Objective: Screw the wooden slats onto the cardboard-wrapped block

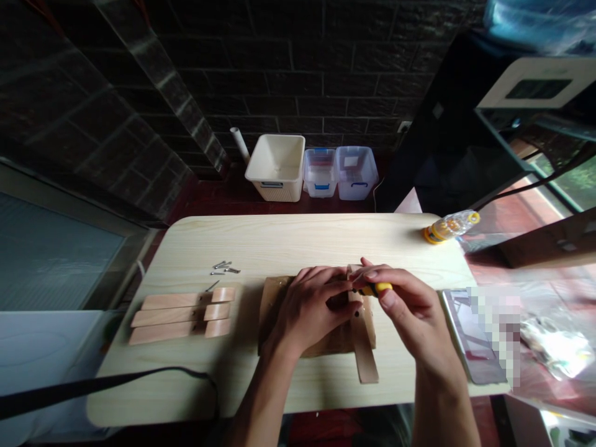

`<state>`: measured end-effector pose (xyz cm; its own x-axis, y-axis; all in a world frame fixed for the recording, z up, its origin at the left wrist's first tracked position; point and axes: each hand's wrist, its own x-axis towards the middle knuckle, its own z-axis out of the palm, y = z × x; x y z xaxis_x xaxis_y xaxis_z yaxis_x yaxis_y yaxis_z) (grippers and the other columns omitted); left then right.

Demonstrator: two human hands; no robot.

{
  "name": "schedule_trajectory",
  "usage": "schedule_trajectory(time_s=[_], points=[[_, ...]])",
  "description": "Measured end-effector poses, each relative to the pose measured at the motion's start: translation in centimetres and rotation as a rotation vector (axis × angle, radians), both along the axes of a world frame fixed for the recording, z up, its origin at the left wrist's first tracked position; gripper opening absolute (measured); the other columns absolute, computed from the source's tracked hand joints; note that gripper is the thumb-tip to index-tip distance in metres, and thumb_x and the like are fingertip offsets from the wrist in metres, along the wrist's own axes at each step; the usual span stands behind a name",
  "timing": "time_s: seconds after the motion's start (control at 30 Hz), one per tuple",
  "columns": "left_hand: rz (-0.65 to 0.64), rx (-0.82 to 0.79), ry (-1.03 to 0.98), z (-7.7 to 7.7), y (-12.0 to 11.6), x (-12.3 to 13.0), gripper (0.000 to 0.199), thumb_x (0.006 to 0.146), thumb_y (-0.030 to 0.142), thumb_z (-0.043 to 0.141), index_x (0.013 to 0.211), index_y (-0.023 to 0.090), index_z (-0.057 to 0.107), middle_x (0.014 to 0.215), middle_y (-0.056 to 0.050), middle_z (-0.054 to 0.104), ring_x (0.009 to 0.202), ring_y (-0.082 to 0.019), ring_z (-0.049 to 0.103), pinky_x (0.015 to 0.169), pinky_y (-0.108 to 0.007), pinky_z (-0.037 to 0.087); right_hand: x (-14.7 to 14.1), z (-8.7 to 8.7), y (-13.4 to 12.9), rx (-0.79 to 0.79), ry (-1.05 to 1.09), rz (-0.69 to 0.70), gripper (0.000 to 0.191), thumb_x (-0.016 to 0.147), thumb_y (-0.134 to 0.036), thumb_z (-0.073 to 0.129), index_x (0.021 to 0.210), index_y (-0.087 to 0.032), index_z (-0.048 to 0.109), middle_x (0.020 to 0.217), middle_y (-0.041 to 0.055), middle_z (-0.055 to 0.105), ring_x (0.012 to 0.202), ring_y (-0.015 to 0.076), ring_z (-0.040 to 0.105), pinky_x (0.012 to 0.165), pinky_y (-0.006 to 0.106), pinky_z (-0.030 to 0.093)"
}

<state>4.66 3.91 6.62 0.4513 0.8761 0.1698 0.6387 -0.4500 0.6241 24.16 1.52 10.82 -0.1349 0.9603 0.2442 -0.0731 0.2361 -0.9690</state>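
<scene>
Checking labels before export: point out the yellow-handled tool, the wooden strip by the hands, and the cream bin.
Yellow-handled tool (383, 287): head view, yellow end of the handle.
Wooden strip (365, 347): head view, bare lower part.
Cream bin (289, 192): head view, front wall.

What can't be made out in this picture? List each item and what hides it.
Head view throughout:
- Working end of the yellow-handled tool: lost among the fingers of the left hand and right hand.
- Middle of the brown base: covered by the left hand.
- Type of the metal fasteners: too small.
- Right part of the flat panel: pixelated.
</scene>
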Motion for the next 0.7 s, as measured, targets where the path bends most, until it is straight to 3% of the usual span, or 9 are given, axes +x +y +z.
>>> schedule_trajectory(time_s=[0.27,0.47,0.7], points=[[0.023,0.01,0.0,-0.1,0.1,0.1,0.029,0.092,0.04,0.078,0.122,0.04,0.076,0.134,0.003,0.074,0.124,-0.025,0.067,0.109,-0.046,0.051,0.4,-0.3,0.1,0.068,0.018,-0.019,0.026,0.103,-0.024,0.064,0.119,-0.039,0.078,0.116,0.0001,0.078,0.117,0.0215,0.07,0.128,0.055,0.037],[0.035,0.036,-0.008,0.0,0.0,0.1,0.029,0.089,0.037,0.082,0.117,0.04,0.077,0.131,0.003,0.075,0.122,-0.025,0.068,0.107,-0.046,0.052,0.9,-0.7,0.0,0.02,0.092,0.038,0.031,0.108,-0.029,0.051,0.12,-0.036,0.079,0.119,0.0035,0.075,0.122,0.0258,0.067,0.127,0.058,0.037],[0.031,0.039,0.003,-0.2,-0.1,0.2,0.028,0.092,0.04,0.079,0.12,0.04,0.076,0.133,0.002,0.074,0.122,-0.026,0.068,0.107,-0.047,0.052,1.3,-1.2,-0.3,-0.027,0.038,-0.011,0.024,0.105,-0.032,0.056,0.114,-0.037,0.078,0.12,0.0043,0.075,0.121,0.0278,0.068,0.123,0.059,0.043]])
